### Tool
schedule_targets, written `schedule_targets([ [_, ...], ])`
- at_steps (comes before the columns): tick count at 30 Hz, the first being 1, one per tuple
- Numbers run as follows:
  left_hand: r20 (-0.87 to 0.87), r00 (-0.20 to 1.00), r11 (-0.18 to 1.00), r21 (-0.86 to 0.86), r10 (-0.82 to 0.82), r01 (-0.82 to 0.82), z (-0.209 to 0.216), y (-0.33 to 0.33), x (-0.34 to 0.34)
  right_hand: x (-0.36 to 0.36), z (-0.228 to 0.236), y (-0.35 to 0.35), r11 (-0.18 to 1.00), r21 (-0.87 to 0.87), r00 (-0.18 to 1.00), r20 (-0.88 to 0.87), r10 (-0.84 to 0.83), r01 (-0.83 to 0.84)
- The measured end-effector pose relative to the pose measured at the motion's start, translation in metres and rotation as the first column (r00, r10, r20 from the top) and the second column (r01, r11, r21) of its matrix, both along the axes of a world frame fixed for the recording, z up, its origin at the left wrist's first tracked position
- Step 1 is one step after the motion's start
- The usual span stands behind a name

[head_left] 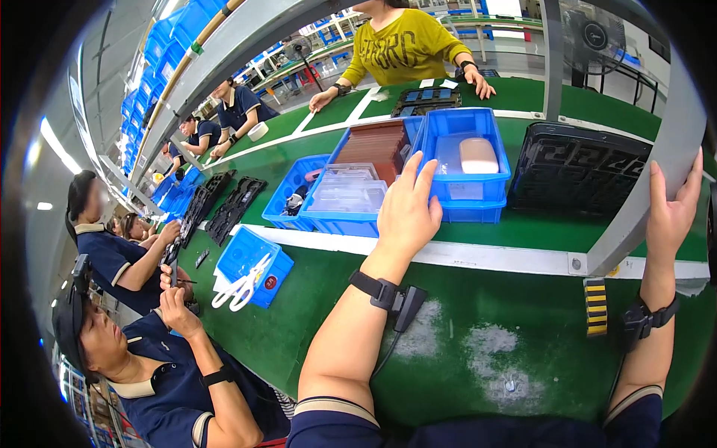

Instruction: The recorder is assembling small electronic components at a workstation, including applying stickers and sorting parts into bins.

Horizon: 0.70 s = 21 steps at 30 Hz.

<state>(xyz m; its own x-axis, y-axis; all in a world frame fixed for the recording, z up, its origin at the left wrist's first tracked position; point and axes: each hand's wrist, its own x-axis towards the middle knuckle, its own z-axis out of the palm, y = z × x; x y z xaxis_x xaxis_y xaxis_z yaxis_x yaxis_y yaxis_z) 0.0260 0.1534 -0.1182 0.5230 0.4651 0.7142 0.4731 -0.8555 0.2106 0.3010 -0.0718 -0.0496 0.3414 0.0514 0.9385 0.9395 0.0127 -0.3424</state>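
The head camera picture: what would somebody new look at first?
Probably the bright blue bins mid-picture, with the left hand spread before them. Lower left, white-handled scissors stick out of a small blue box. The right hand is by the slanting grey post, far right.

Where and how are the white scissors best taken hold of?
Probably by the looped handles, with the left hand coming from the near side: the scissors slant across the small blue bin, loops toward the wearer at its near edge, other end pointing away.
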Motion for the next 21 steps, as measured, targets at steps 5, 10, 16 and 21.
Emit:
schedule_targets([
  [5,0.000,1.000,1.000,-0.010,-0.006,0.006,0.0000,-0.0003,0.0018,-0.0006,0.0009,0.0002,1.000,0.009,1.000,-0.009,0.019,-0.019],
  [10,-0.005,1.000,1.000,-0.016,0.000,0.000,-0.0011,-0.0001,0.0018,-0.0021,-0.0002,0.0007,1.000,0.011,1.000,-0.015,0.007,-0.007],
  [16,0.008,1.000,1.000,0.004,0.005,-0.005,-0.0009,-0.0007,0.0015,-0.0031,0.0011,-0.0002,1.000,-0.003,0.999,-0.013,0.030,-0.030],
  [21,0.008,1.000,1.000,-0.004,-0.004,0.004,-0.0003,-0.0008,0.0007,-0.0035,0.0004,0.0006,0.998,-0.005,0.997,-0.022,0.069,-0.069],
])
